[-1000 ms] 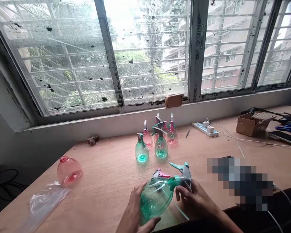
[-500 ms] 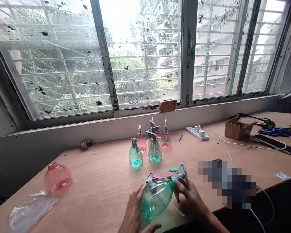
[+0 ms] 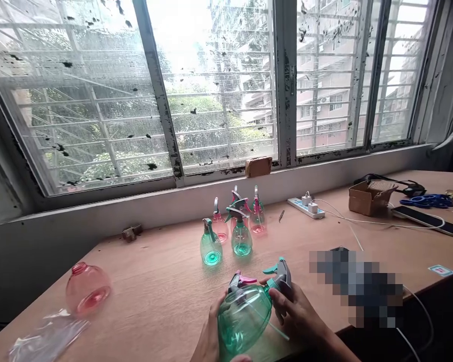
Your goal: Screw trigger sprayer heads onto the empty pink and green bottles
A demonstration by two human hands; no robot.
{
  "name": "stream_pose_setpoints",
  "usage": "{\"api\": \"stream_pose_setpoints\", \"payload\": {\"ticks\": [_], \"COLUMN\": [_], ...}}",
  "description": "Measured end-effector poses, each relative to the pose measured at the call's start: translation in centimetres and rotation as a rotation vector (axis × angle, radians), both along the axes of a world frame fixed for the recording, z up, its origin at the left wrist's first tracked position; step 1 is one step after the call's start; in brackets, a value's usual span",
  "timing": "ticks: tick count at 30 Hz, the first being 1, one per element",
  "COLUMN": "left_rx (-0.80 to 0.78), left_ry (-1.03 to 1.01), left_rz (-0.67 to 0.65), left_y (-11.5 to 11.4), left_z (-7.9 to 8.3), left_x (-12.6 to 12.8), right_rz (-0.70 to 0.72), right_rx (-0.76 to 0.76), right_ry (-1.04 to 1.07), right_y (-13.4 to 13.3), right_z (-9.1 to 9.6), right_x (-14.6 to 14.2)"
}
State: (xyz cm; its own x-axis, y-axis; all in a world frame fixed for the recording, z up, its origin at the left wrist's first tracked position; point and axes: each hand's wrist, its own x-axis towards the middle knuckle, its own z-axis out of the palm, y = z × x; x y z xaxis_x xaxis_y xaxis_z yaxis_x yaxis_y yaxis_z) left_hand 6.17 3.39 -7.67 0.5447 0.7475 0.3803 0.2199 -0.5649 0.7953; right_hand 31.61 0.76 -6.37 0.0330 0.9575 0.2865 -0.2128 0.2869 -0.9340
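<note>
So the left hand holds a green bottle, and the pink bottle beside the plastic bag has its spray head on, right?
Not quite: the left hand does hold a green bottle, but the pink bottle beside the plastic bag has no spray head on; the head view shows its bare neck.

A bulbous translucent-green plastic bottle (image 3: 245, 317) has a grey plastic spray head (image 3: 285, 275) with a turquoise trigger (image 3: 271, 270). Left of that green bottle, a bulbous plastic bottle (image 3: 88, 284) is translucent pink.
</note>
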Motion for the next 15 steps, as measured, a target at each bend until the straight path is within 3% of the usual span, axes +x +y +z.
{"api": "stream_pose_setpoints", "payload": {"ticks": [4,10,15], "left_rx": [-0.079,-0.004,0.055], "left_ry": [-0.022,-0.009,0.044], "left_rz": [0.055,0.095,0.109], "left_y": [-0.2,-0.2,0.4], "left_z": [0.0,-0.7,-1.1], "left_x": [0.1,-0.1,-0.2], "right_rz": [-0.026,-0.070,0.005], "right_rx": [0.007,-0.022,0.011], "right_ry": [0.030,0.059,0.029], "right_y": [0.3,0.5,0.1], "right_z": [-0.6,-1.6,-1.5], "right_x": [-0.1,0.1,0.5]}}
